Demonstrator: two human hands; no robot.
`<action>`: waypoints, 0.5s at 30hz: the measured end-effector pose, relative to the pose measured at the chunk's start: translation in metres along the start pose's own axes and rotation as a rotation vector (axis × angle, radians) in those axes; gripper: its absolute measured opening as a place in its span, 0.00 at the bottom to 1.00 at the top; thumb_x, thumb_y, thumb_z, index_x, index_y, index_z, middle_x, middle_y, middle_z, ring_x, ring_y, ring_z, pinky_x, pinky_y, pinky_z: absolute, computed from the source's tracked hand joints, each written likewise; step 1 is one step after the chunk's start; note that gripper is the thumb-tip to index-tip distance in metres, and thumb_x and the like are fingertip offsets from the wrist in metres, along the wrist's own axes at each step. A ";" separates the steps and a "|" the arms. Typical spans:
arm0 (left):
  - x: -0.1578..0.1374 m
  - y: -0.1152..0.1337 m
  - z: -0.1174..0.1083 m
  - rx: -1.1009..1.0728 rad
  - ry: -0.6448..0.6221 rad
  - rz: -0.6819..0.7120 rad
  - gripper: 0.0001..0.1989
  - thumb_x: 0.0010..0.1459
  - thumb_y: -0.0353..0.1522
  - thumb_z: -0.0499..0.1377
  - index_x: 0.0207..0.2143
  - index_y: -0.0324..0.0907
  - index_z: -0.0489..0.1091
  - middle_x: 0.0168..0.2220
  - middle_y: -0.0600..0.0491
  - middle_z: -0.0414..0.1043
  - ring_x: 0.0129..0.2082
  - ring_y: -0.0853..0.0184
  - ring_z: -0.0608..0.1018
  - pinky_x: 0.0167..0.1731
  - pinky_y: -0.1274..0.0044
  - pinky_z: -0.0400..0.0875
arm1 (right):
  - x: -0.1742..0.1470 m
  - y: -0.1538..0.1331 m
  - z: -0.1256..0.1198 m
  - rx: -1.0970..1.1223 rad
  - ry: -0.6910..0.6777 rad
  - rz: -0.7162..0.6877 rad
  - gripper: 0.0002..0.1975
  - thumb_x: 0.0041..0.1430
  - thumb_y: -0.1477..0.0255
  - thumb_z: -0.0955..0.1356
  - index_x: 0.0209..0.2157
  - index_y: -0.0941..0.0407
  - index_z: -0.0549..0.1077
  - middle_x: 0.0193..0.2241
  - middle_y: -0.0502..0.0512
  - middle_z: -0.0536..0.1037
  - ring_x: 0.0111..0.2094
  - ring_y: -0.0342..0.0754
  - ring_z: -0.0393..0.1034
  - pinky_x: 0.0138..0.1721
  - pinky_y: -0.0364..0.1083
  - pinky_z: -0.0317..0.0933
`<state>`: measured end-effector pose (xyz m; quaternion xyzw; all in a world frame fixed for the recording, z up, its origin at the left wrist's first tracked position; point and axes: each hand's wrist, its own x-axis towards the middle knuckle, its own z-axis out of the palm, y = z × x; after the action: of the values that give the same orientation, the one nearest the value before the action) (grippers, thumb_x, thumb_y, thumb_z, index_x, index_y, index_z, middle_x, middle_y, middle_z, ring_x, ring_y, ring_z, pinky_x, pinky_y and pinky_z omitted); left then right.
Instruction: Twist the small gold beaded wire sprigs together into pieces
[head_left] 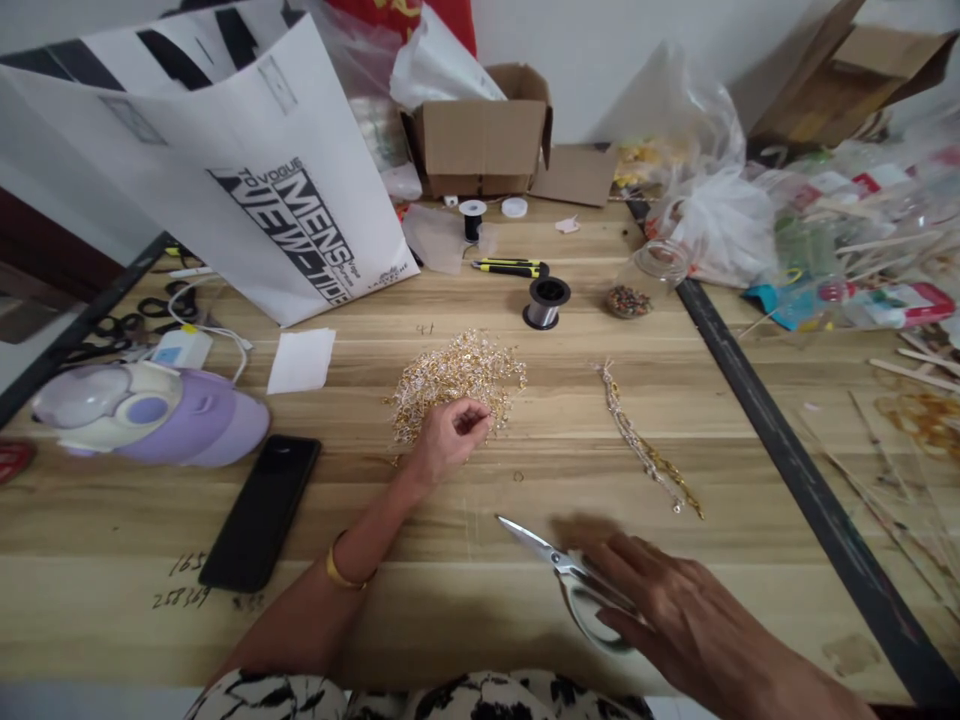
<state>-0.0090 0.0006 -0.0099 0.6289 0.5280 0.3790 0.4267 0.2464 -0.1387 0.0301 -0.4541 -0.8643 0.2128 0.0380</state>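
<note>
A loose pile of small gold and silver jewelry pieces (457, 370) lies on the wooden table. Over its lower right edge, my left hand (446, 440) has thumb and fingers pinched together; whatever they hold is too small to make out. A gold bracelet (337, 565) circles that wrist. Scissors (536, 540) with pale handles lie at the front, blades pointing toward the upper left. Above their handles is my right hand (667, 590), blurred at the fingertips, its fingers stretched and the thumb apart. Farther right rest silver and gold chains (637, 440). A tiny ring (518, 477) lies below the pile.
Behind the pile are a wire spool (546, 303), a yellow-black utility knife (510, 267) and a jar of beads (634, 290). At left are a phone (262, 510), a purple bottle (180, 415) and a white paper bag (247, 180). A dark strip (780, 440) crosses the right side.
</note>
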 end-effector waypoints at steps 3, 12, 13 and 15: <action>0.000 0.001 0.001 0.009 0.011 0.005 0.05 0.49 0.31 0.59 0.27 0.38 0.71 0.24 0.53 0.73 0.24 0.71 0.73 0.27 0.80 0.68 | -0.005 -0.006 0.019 -0.160 0.010 -0.002 0.29 0.52 0.81 0.64 0.56 0.51 0.62 0.42 0.60 0.76 0.37 0.54 0.73 0.29 0.46 0.69; -0.004 0.013 0.004 -0.046 -0.061 -0.005 0.04 0.49 0.31 0.59 0.27 0.38 0.70 0.25 0.53 0.71 0.26 0.71 0.72 0.30 0.80 0.68 | -0.002 -0.005 0.002 0.234 -0.038 0.114 0.27 0.51 0.78 0.64 0.54 0.48 0.65 0.40 0.58 0.77 0.31 0.50 0.74 0.30 0.46 0.69; -0.004 0.013 0.004 -0.057 -0.063 -0.017 0.05 0.49 0.32 0.60 0.27 0.38 0.70 0.25 0.53 0.71 0.26 0.71 0.72 0.29 0.80 0.68 | -0.002 -0.002 -0.005 0.377 -0.055 0.145 0.27 0.52 0.77 0.65 0.54 0.47 0.65 0.40 0.57 0.77 0.31 0.50 0.74 0.31 0.47 0.69; -0.004 0.014 0.005 -0.091 -0.058 -0.043 0.05 0.49 0.32 0.60 0.27 0.38 0.70 0.25 0.54 0.70 0.25 0.72 0.71 0.28 0.81 0.67 | -0.001 0.003 -0.015 0.672 -0.053 0.201 0.24 0.55 0.74 0.65 0.54 0.48 0.65 0.36 0.57 0.78 0.31 0.50 0.74 0.31 0.47 0.69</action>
<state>-0.0007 -0.0054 0.0013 0.6082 0.5108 0.3750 0.4780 0.2532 -0.1332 0.0430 -0.4935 -0.6976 0.4996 0.1417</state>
